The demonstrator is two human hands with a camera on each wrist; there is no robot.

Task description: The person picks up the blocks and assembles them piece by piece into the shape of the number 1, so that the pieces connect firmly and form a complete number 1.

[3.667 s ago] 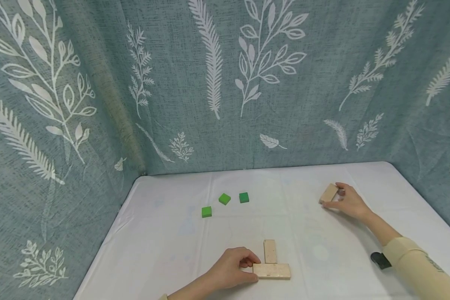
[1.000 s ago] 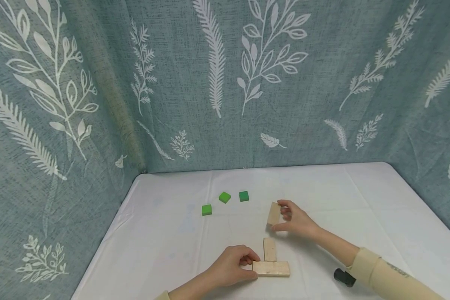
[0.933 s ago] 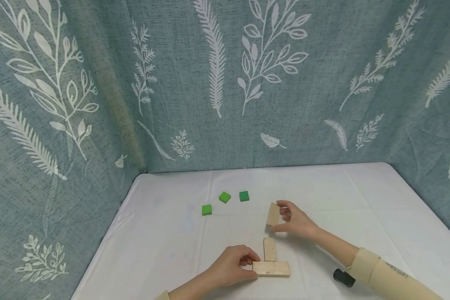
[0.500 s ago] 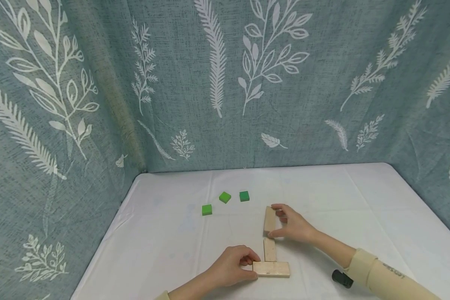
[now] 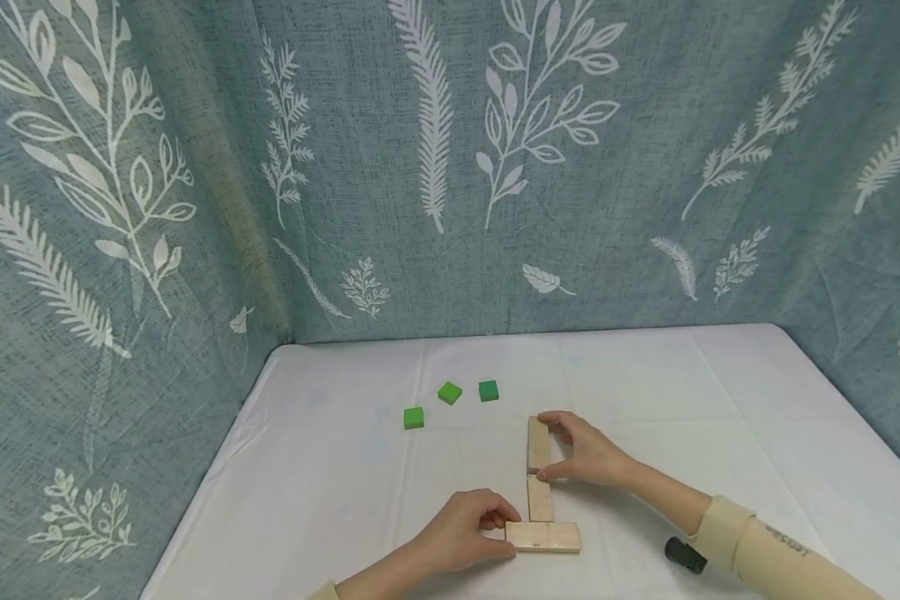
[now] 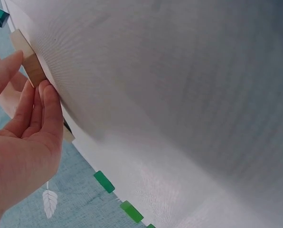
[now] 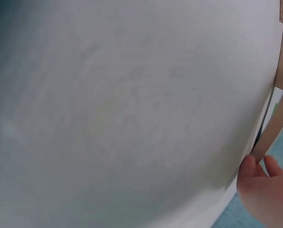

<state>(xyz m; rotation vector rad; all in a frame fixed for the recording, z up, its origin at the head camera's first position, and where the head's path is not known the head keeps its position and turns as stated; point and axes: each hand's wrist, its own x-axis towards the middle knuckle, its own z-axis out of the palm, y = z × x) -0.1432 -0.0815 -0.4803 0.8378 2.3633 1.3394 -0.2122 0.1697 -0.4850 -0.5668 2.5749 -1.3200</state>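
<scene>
The far block [image 5: 538,442] had been brought leftward and straightened; clamped in the grip of the right hand [image 5: 589,452], it was held just above the table [image 5: 330,467] beyond the middle block [image 5: 540,499], end-to-end alignment seemingly almost reached. The crosswise block [image 5: 544,537] was kept pinched by the left hand [image 5: 463,533].

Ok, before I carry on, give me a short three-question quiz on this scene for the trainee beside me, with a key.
1. How many green blocks lie on the table?

2. True or false: the left hand holds one end of the near wooden block, which lies crosswise.

3. What does the right hand hold?
A) a green block
B) the far wooden block
C) nothing

Key: 1. Three. 2. True. 3. B.
</scene>
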